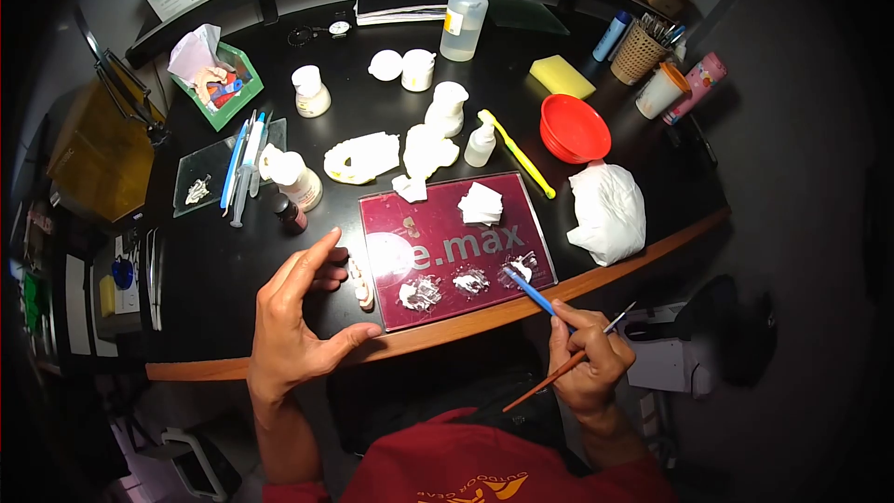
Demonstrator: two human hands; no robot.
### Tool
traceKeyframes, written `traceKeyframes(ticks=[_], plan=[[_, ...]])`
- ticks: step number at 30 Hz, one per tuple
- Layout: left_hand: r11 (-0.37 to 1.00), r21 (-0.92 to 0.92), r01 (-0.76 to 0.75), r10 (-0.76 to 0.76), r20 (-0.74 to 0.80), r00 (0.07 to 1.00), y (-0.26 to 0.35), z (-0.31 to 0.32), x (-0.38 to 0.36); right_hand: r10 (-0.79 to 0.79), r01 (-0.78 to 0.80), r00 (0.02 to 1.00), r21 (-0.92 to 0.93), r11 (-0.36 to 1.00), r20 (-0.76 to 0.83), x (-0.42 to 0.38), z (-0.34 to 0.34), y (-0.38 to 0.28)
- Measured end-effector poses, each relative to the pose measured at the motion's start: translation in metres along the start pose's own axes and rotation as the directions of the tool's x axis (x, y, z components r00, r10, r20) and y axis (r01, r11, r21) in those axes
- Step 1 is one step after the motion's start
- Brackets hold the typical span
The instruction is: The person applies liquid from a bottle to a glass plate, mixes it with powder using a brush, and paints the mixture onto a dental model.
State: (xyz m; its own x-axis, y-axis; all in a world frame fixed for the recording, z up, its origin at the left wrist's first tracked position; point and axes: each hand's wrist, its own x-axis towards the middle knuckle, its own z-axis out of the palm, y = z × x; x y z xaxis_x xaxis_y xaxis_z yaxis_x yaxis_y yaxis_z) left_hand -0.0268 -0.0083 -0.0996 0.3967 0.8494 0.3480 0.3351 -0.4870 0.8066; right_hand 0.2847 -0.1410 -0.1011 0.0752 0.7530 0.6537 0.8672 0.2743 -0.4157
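Note:
My right hand (593,361) grips a blue spatula (535,291), whose tip is in the rightmost of three patches of white paste (522,268). A thin brush with a reddish-brown handle (549,385) is tucked between the same hand's fingers. The patches lie on a maroon mixing slab (433,224) lettered "e.max". Beside the slab's left edge, my left hand (296,321) is open, thumb and fingers apart and curved around a small row of tooth-like pieces (360,285). A stack of folded white paper (481,204) rests on the slab's upper part.
Behind the slab stand white jars (299,182), a small dropper bottle (480,144) and crumpled tissue (429,153). A yellow toothbrush (519,156), red bowl (575,129) and white bundle (607,214) are to the right. Syringes (244,172) lie left; a tall bottle (464,21) stands at the back.

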Motion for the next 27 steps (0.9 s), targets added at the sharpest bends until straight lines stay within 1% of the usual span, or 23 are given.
traceKeyframes(ticks=[1,4,5,9,12,13,16,19,24,27], plan=[[1.000,0.007,0.004,-0.004,0.007,1.000,-0.001,0.000,-0.001,-0.029,0.029,1.000,0.015,0.999,0.003,0.000,-0.001,-0.001],[1.000,0.017,0.001,-0.001,0.019,1.000,-0.002,-0.001,-0.001,-0.027,0.027,0.999,0.003,1.000,0.027,-0.001,0.001,-0.001],[1.000,0.014,-0.005,0.005,0.012,1.000,-0.002,0.000,0.000,0.007,-0.006,1.000,-0.027,1.000,0.026,0.000,0.000,-0.001],[1.000,0.003,-0.004,0.004,0.001,1.000,-0.001,0.000,0.000,0.044,-0.044,0.999,-0.027,0.999,-0.004,0.000,-0.001,0.001],[1.000,-0.002,0.000,0.000,-0.001,1.000,0.000,0.000,0.000,-0.061,0.061,0.998,0.036,0.997,-0.001,0.000,-0.002,0.003],[1.000,-0.002,0.003,-0.003,-0.002,1.000,0.000,0.000,-0.001,-0.065,0.065,0.997,0.028,0.998,0.031,0.001,-0.003,0.003],[1.000,-0.004,0.003,-0.003,-0.001,1.000,0.001,0.001,0.000,-0.018,0.018,1.000,0.016,1.000,0.013,-0.001,-0.002,0.006],[1.000,-0.011,0.003,-0.003,0.006,1.000,0.001,0.000,0.000,0.015,-0.015,0.999,0.001,1.000,0.029,0.001,-0.004,0.003],[1.000,0.010,-0.009,0.009,0.007,1.000,0.001,-0.002,0.001,0.085,-0.083,0.996,0.085,0.993,-0.014,-0.001,-0.006,0.006],[1.000,0.010,-0.014,0.014,0.009,1.000,0.001,-0.002,0.001,0.132,-0.131,0.991,0.099,0.986,-0.005,0.001,-0.010,0.005]])
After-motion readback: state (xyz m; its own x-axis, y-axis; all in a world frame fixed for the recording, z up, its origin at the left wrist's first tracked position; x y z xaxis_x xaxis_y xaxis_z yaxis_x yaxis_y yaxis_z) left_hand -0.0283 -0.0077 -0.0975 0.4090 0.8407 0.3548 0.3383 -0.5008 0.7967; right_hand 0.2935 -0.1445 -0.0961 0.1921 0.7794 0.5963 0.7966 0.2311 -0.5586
